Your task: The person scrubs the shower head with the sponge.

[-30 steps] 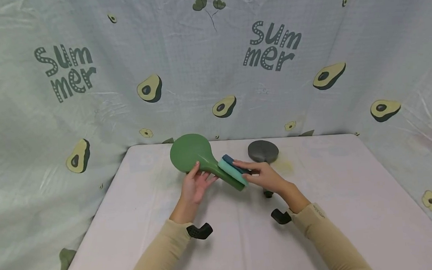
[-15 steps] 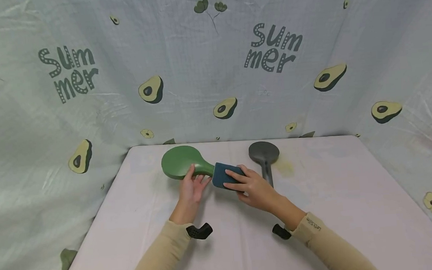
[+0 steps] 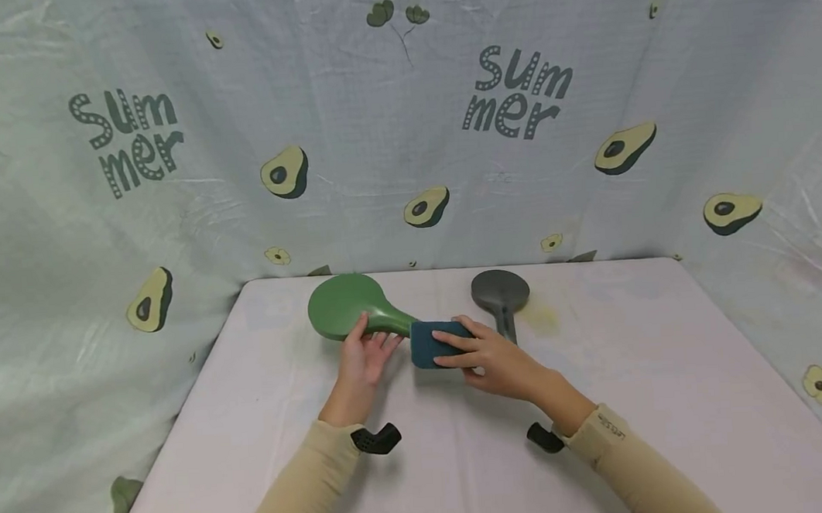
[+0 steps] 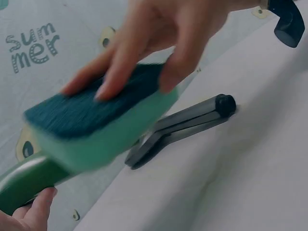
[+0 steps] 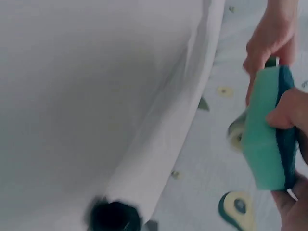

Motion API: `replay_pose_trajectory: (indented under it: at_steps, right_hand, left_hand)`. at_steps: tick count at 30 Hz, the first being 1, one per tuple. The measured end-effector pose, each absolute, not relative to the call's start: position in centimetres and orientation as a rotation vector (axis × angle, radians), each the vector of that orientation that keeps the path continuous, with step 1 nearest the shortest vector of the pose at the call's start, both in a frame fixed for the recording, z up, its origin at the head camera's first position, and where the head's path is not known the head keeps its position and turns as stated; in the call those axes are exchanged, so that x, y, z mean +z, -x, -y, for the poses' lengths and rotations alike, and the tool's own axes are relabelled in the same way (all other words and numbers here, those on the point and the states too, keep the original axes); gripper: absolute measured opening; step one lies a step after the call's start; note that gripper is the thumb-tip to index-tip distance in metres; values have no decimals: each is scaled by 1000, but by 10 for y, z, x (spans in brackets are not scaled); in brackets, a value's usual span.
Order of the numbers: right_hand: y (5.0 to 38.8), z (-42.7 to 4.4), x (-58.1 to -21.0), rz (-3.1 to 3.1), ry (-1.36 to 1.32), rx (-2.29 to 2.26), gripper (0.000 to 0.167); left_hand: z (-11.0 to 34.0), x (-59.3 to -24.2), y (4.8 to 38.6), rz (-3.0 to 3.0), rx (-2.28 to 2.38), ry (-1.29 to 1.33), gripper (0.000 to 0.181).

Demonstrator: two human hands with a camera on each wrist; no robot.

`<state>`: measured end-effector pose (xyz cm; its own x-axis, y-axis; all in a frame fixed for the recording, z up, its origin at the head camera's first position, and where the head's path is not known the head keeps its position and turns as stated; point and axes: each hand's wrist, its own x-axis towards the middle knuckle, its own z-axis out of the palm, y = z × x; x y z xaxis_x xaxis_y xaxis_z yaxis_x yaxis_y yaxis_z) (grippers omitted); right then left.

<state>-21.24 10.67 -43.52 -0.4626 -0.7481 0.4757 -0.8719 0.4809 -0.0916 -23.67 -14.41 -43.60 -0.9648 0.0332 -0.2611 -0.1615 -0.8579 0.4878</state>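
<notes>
In the head view, my left hand (image 3: 365, 363) holds a green round-headed thing with a long handle (image 3: 347, 302). The thumb lies on top near the neck, with the fingers beneath. A scouring sponge (image 3: 433, 344) is in my right hand (image 3: 489, 358), gripped between thumb and fingers. Its dark blue scouring side faces up and its mint foam (image 4: 110, 137) is against the green handle, as the left wrist view shows. The sponge hides the handle's far end. Behind the right hand, a dark grey round-headed thing with a handle (image 3: 499, 289) lies on the table.
The white-covered table (image 3: 266, 419) ends at the back against a hanging cloth (image 3: 354, 97) printed with avocados and lettering. Black curved pieces (image 3: 376, 439) stick out at both sleeve cuffs.
The right hand has turned the sponge flatter on the green handle, then slid it slightly right and down. The left hand has lowered the green head and tilted it toward level.
</notes>
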Motion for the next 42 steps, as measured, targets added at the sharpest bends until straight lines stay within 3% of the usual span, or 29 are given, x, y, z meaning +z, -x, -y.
replay_pose_trajectory:
  at_steps: [8,15,24,31,38,42]
  right_hand:
    - [223,-121,-436,2544,-1154,1082,46]
    - [233,-106,-435,2553,-1119,1290,48]
    - [230,-124,-430,2637,-1137,1547,46]
    - [227,-96,-423,2565,-1128,1047,47]
    - [214,-68,-431,2257,-1210,374,50]
    - [209,-76,-438,2279,-1232,340,52]
  left_hand:
    - [144,-434,236,-795,2900,300,40]
    - [137,-440,231,-843,2803,193,53]
    - [150,-442,234,-720,2876,261,29]
    - [138,-443,234,-838,2848,198,46]
    - [132,-446,234,-827,2897,347,16]
    - [142,-446,235,-855,2913,359,31]
